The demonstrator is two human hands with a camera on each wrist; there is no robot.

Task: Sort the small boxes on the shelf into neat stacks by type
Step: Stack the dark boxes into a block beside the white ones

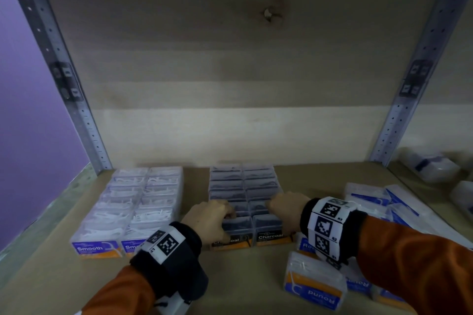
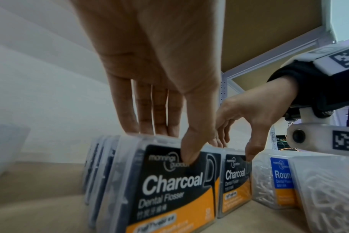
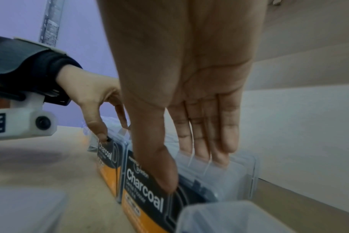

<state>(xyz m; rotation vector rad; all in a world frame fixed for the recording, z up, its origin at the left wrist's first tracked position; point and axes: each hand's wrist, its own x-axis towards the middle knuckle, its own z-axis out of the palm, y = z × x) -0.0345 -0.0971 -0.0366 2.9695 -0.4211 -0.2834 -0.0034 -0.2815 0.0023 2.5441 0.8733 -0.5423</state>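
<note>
Two rows of dark Charcoal flosser boxes point(image 1: 243, 186) stand on edge in the middle of the shelf. My left hand point(image 1: 226, 215) pinches the front box of the left row point(image 2: 173, 186), thumb on its label and fingers over its top edge. Beside it, my right hand point(image 1: 275, 203) holds the front box of the right row point(image 3: 147, 193) the same way, thumb on the label point(image 3: 163, 176) and fingers reaching behind the top. Two rows of white Smooth boxes point(image 1: 133, 207) stand to the left. Round boxes point(image 1: 314, 286) lie loose at the right.
The wooden shelf board point(image 1: 230, 279) runs to a plywood back wall. Metal uprights point(image 1: 76, 100) point(image 1: 409, 100) frame the bay. More clear boxes point(image 1: 435, 166) sit past the right upright. A gap of bare board separates the Smooth and Charcoal rows.
</note>
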